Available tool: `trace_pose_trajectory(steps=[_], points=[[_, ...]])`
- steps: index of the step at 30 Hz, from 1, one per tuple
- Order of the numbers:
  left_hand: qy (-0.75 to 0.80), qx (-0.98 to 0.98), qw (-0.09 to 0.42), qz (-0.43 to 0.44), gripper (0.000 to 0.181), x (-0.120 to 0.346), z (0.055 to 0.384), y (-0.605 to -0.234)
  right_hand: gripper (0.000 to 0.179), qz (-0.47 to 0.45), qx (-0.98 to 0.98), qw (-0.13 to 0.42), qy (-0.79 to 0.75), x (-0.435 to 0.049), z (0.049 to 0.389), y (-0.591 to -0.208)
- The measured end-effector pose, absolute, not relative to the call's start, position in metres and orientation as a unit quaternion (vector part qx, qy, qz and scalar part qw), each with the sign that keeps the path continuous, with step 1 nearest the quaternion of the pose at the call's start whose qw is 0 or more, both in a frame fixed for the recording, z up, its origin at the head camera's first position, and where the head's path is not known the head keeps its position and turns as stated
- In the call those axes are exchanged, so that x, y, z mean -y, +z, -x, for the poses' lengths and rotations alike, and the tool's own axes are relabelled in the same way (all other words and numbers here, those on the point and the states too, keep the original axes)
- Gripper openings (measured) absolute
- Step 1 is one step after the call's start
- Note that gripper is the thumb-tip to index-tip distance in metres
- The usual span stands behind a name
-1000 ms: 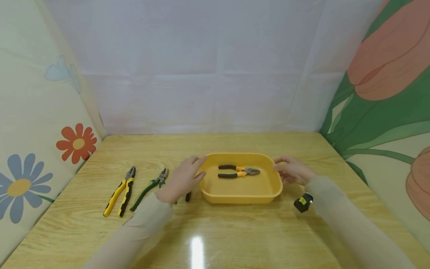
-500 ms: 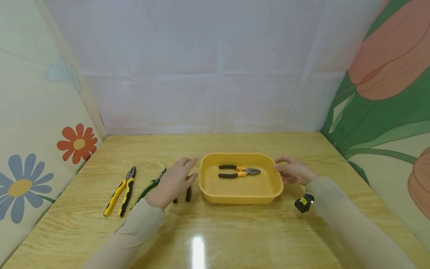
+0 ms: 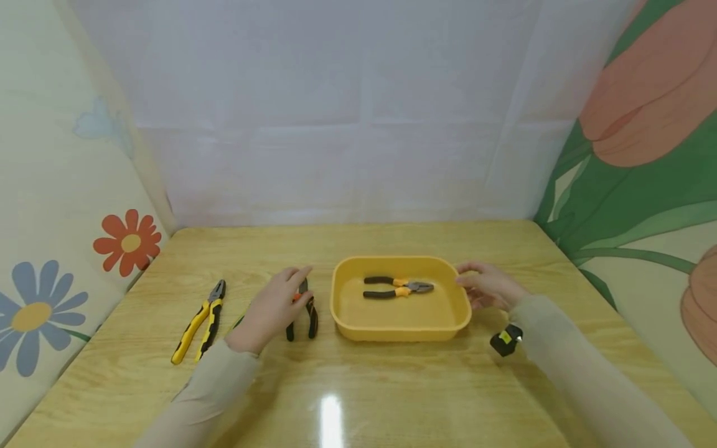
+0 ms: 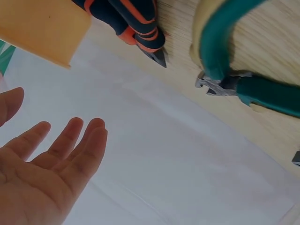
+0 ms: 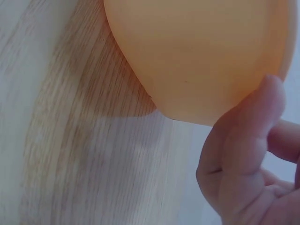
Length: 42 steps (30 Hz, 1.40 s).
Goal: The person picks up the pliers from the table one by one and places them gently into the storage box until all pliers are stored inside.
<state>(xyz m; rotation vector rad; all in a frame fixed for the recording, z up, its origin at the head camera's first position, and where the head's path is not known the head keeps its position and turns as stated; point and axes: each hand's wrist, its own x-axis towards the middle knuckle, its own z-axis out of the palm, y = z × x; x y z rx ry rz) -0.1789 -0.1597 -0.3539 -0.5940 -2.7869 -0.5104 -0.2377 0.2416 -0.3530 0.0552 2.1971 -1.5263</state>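
Note:
My left hand (image 3: 271, 311) hovers with its fingers spread, holding nothing, left of the yellow plastic tray (image 3: 400, 333). Beneath it lie green-handled pliers (image 4: 272, 96), mostly hidden from the head camera. Just right of this hand are black-and-orange pliers (image 3: 312, 320), their tip partly covered by its fingers. At the tray's right end, my right hand (image 3: 493, 287) holds the rim with bent fingers; in the right wrist view one fingertip (image 5: 271, 89) lies against the wall near the edge. Inside the tray rest pliers with black and orange handles (image 3: 386, 294).
Yellow-and-black pliers (image 3: 211, 323) lie at the far left of the wooden table (image 3: 426, 392). A small black tape measure with a yellow-green label (image 3: 506, 340) sits near the right sleeve. A white cloth (image 3: 358, 124) hangs behind, with flowered panels on either side.
My left hand has let go of the tray's left end and moved left, over the green pliers, uncovering the black-and-orange pliers. My right hand and the tray have stayed put.

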Motion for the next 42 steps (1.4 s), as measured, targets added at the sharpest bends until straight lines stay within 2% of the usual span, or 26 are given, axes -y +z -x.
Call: trace_pose_trajectory(steps=[10, 25, 37, 42], points=[[-0.184, 0.961, 0.112, 0.172, 0.050, 0.174, 0.172, -0.351, 0.042, -0.017, -0.796, 0.223, -0.563, -0.244, 0.241, -0.354], [-0.167, 0.967, 0.123, 0.145, 0.048, 0.198, 0.162, -0.357, 0.043, -0.016, -0.796, 0.223, -0.562, -0.243, 0.238, -0.356], [-0.181, 0.973, 0.088, 0.115, 0.051, 0.208, 0.158, -0.358, 0.043, -0.015, -0.797, 0.223, -0.560, -0.243, 0.240, -0.356], [-0.171, 0.973, 0.106, 0.109, 0.050, 0.215, 0.154, -0.359, 0.045, -0.015, -0.800, 0.225, -0.557, -0.243, 0.239, -0.356]])
